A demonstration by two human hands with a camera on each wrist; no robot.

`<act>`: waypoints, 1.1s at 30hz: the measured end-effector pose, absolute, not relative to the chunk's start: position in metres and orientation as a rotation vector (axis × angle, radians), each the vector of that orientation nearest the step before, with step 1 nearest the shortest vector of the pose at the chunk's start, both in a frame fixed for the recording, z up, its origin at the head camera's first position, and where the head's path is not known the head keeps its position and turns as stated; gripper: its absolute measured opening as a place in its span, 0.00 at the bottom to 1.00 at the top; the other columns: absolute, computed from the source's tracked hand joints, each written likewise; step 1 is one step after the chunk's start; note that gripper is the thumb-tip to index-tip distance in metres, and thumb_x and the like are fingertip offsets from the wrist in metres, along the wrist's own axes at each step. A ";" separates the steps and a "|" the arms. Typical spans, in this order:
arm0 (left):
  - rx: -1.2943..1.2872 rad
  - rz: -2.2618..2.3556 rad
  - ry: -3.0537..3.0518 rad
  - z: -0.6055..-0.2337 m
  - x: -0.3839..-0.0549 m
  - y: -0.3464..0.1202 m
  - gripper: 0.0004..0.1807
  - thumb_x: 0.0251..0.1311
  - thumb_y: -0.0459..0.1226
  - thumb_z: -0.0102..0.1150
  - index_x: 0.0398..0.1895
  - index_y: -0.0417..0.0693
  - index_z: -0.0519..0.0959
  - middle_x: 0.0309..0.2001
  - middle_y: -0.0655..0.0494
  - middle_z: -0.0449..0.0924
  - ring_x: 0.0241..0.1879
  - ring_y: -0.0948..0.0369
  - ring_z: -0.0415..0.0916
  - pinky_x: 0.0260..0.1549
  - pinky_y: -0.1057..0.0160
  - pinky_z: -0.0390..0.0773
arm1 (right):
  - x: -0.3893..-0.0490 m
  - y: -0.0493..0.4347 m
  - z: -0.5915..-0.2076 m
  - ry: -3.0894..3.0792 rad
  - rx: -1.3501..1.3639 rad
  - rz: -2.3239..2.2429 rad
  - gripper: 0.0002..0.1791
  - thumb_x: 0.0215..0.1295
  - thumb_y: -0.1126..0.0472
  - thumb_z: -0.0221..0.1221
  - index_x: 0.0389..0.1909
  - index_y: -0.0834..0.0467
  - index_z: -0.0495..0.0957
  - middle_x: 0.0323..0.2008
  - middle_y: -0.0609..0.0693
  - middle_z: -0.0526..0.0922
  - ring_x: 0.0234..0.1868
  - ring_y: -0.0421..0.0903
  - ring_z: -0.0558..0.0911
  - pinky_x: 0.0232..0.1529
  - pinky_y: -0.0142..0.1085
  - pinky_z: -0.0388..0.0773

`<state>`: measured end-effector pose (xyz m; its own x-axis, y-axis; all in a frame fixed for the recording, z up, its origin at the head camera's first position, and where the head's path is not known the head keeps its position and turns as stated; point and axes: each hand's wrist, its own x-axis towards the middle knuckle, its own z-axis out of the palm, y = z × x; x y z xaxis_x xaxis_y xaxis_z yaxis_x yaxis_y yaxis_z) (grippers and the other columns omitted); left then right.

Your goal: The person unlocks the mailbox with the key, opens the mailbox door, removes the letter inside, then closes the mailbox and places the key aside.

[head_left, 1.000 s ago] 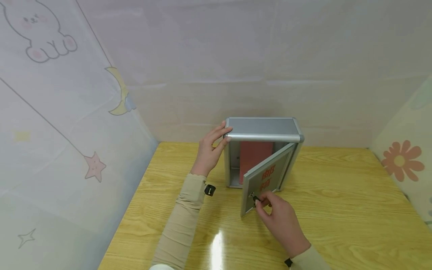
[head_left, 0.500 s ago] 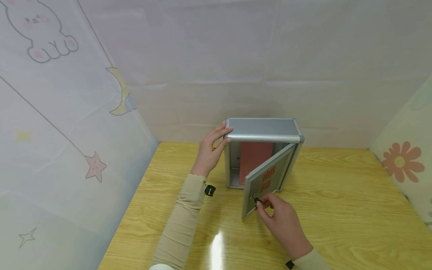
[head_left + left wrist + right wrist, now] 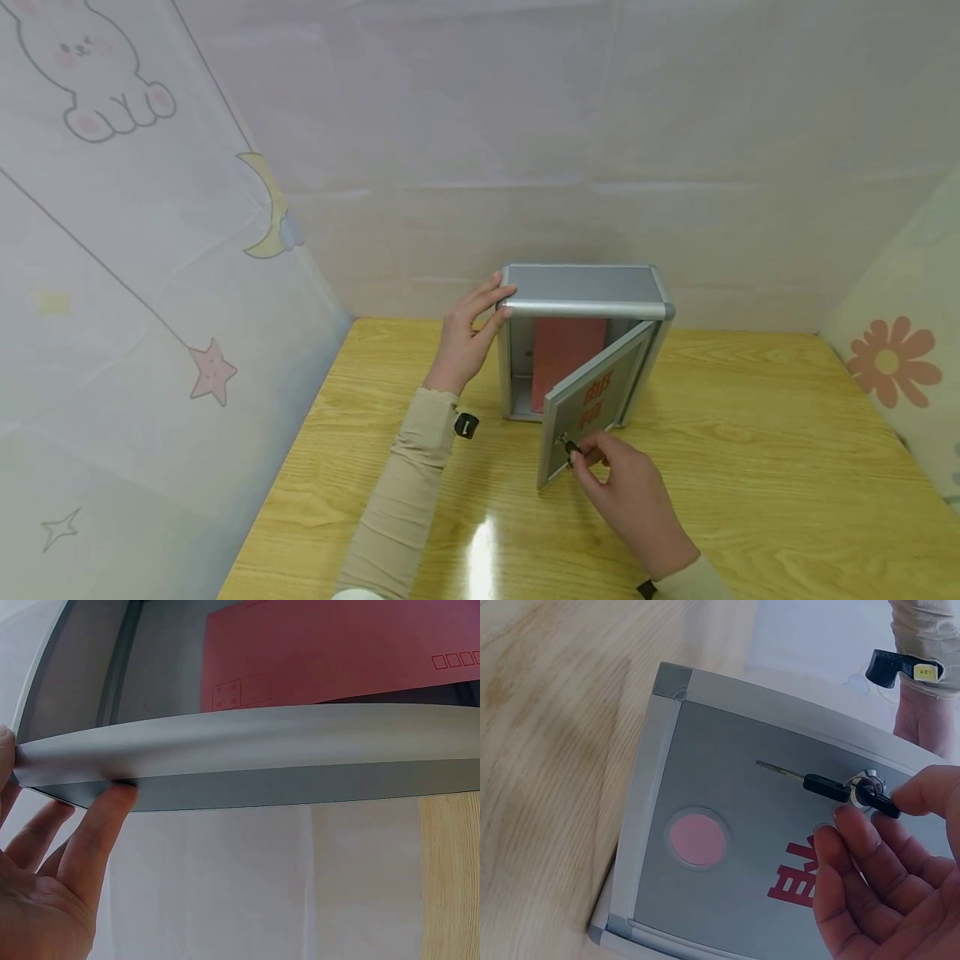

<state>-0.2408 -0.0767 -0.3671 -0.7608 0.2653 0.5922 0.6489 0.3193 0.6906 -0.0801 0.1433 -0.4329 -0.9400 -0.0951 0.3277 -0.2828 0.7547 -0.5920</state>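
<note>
A silver-grey metal mailbox [image 3: 585, 283] stands on the table, its door [image 3: 592, 400] swung out at an angle on the right-hand hinge side. Red characters mark the door's front. Inside leans a red envelope [image 3: 558, 354], partly hidden by the door. My left hand [image 3: 461, 337] holds the box's upper left corner, fingers on the top and side, thumb at the front edge. My right hand [image 3: 626, 496] pinches a black-headed key [image 3: 881, 802] at the door's lock [image 3: 868, 782]. A second key [image 3: 810, 780] dangles from the same ring, touching nothing but the door's face at most.
The wooden table [image 3: 750, 433] runs under the box. A pale cloth backdrop [image 3: 600, 150] rises close behind the mailbox, with printed side panels at left and right. A round pink window [image 3: 697, 838] sits low in the door.
The door has swung slightly farther out toward me, and my right hand has shifted a little with it, still pinching the key. My left hand stays on the corner.
</note>
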 end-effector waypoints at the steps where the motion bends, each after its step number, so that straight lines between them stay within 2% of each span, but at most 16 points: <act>1: -0.815 -1.424 -2.220 -0.368 -0.241 -0.077 0.20 0.68 0.42 0.54 0.62 0.54 0.76 0.69 0.56 0.63 0.68 0.64 0.57 0.61 0.59 0.65 | -0.080 0.144 -0.432 -2.680 0.298 0.958 0.07 0.59 0.61 0.66 0.29 0.47 0.78 0.24 0.36 0.77 0.22 0.32 0.74 0.19 0.29 0.68; 8: -0.819 -1.422 -2.218 -0.368 -0.241 -0.077 0.20 0.68 0.42 0.54 0.62 0.54 0.75 0.69 0.55 0.63 0.68 0.64 0.58 0.62 0.59 0.64 | -0.083 0.153 -0.414 -2.507 0.344 0.863 0.04 0.57 0.63 0.65 0.31 0.51 0.80 0.28 0.41 0.80 0.30 0.39 0.79 0.27 0.37 0.76; 11: -0.823 -1.415 -2.215 -0.368 -0.240 -0.077 0.20 0.68 0.42 0.54 0.62 0.54 0.75 0.69 0.56 0.63 0.68 0.64 0.58 0.61 0.59 0.65 | -0.087 0.158 -0.398 -2.298 0.389 0.915 0.03 0.58 0.65 0.61 0.34 0.58 0.79 0.34 0.47 0.80 0.36 0.44 0.79 0.36 0.34 0.75; 13: -0.825 -1.410 -2.213 -0.368 -0.240 -0.077 0.20 0.68 0.42 0.54 0.62 0.54 0.75 0.69 0.56 0.63 0.68 0.64 0.58 0.61 0.59 0.65 | -0.092 0.158 -0.387 -2.151 0.448 0.939 0.07 0.60 0.64 0.58 0.37 0.62 0.79 0.38 0.52 0.79 0.40 0.49 0.77 0.43 0.32 0.72; 16: -0.818 -1.408 -2.211 -0.368 -0.240 -0.076 0.20 0.68 0.42 0.54 0.62 0.54 0.75 0.69 0.56 0.63 0.68 0.64 0.58 0.61 0.58 0.65 | -0.101 0.155 -0.372 -2.033 0.535 0.928 0.16 0.64 0.57 0.54 0.43 0.66 0.78 0.47 0.60 0.76 0.48 0.57 0.73 0.52 0.36 0.66; 20: -0.810 -1.412 -2.214 -0.367 -0.240 -0.076 0.20 0.67 0.42 0.55 0.62 0.54 0.76 0.69 0.56 0.63 0.68 0.64 0.58 0.61 0.59 0.65 | -0.112 0.147 -0.359 -2.058 0.625 0.864 0.23 0.68 0.50 0.50 0.51 0.64 0.78 0.56 0.62 0.72 0.55 0.60 0.69 0.54 0.49 0.62; 23: -0.815 -1.423 -2.212 -0.366 -0.239 -0.075 0.20 0.67 0.42 0.55 0.62 0.54 0.76 0.69 0.56 0.63 0.68 0.64 0.58 0.62 0.58 0.64 | -0.117 0.142 -0.355 -2.104 0.675 0.828 0.24 0.68 0.49 0.51 0.53 0.63 0.78 0.59 0.61 0.71 0.58 0.60 0.69 0.55 0.54 0.61; 26: -0.816 -1.430 -2.202 -0.366 -0.239 -0.075 0.20 0.67 0.41 0.55 0.61 0.53 0.76 0.68 0.55 0.64 0.67 0.62 0.59 0.62 0.57 0.63 | -0.119 0.139 -0.356 -2.149 0.695 0.795 0.26 0.69 0.46 0.50 0.53 0.63 0.78 0.59 0.61 0.72 0.60 0.60 0.69 0.57 0.56 0.61; 33: -0.822 -1.435 -2.172 -0.366 -0.239 -0.075 0.20 0.66 0.36 0.57 0.60 0.44 0.76 0.67 0.47 0.65 0.67 0.53 0.60 0.62 0.53 0.64 | -0.118 0.138 -0.358 -2.185 0.697 0.778 0.27 0.70 0.43 0.50 0.53 0.62 0.79 0.57 0.59 0.74 0.63 0.59 0.67 0.59 0.57 0.58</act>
